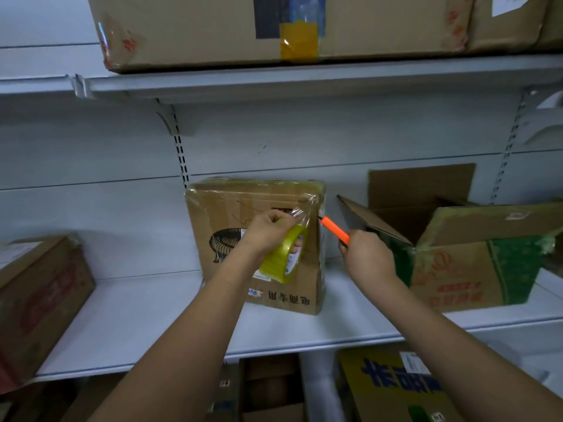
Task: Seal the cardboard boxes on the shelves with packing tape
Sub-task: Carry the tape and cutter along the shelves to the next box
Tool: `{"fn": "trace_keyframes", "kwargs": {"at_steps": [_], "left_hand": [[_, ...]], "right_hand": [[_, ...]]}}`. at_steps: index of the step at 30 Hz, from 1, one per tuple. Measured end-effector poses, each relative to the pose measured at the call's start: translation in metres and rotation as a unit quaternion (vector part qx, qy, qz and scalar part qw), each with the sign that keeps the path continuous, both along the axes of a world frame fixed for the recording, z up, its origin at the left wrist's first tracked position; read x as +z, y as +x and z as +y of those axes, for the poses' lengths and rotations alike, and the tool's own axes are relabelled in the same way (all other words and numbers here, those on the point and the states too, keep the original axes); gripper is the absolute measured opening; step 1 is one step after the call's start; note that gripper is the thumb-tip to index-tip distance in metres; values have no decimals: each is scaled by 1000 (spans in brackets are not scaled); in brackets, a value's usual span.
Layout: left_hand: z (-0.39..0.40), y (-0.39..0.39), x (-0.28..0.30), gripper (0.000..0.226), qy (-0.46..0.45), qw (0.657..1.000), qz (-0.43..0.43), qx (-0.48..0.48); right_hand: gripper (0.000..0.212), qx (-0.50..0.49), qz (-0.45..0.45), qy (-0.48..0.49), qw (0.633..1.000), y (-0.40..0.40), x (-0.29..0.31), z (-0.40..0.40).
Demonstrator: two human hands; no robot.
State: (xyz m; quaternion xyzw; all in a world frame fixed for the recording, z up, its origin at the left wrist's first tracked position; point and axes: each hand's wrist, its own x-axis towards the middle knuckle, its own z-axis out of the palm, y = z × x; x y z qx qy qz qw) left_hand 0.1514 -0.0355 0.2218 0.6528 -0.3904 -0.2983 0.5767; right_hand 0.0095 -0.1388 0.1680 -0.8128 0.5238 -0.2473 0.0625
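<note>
The tape roll is gripped by the left hand in front of the small cardboard box, which stands on the middle shelf. A clear strip is stretched from the roll to the box corner. The orange knife is held closed in the right hand's grip, with its tip close to the strip. If the strip is allowed to slacken, it may be torn crookedly or stick to itself; the left fingers, just beside, may be nicked.

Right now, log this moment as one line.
left hand: holds tape roll | right hand: orange cutter at tape strip | box: upright on shelf
</note>
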Motion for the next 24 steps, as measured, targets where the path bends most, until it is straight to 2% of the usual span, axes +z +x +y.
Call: {"fn": "trace_keyframes", "kwargs": {"at_steps": [3,7,12,15,18,21,24], "left_hand": [[-5,-2,-1,22,-11,1000,13,15],[-12,-5,-4,20,-19,1000,4,16],[-15,-3,-5,33,-2,1000,-5,11],[-17,-4,-2,29,9,1000,-3,9],[-17,-2,-2,25,17,1000,-17,14],[-11,10,-17,21,45,998,-41,34],[-1,21,-33,20,55,996,-29,64]], "right_hand": [[19,-14,-2,31,999,-10,-13,-2],[24,-18,-5,74,997,-36,-31,8],[28,36,-56,-17,998,-33,-8,7],[23,51,-27,-30,998,-1,8,-3],[17,5,1,17,1000,3,-13,-21],[25,-28,-5,105,994,-33,-53,-18],[26,26,-80,53,995,-45,-58,1]]}}
